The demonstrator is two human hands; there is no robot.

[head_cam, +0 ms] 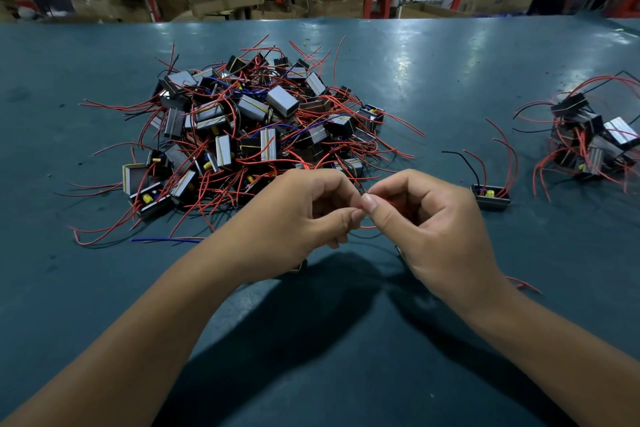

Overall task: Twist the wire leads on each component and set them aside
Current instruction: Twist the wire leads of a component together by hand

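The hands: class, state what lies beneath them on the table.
Under the left hand and right hand a thin red wire loops out, with shadow on the green table below. The component it belongs to is almost wholly covered.

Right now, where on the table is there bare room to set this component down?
Bare table lies between the big pile and the small pile, beyond the lone component. The near edge is bare too. The hands crowd the middle.
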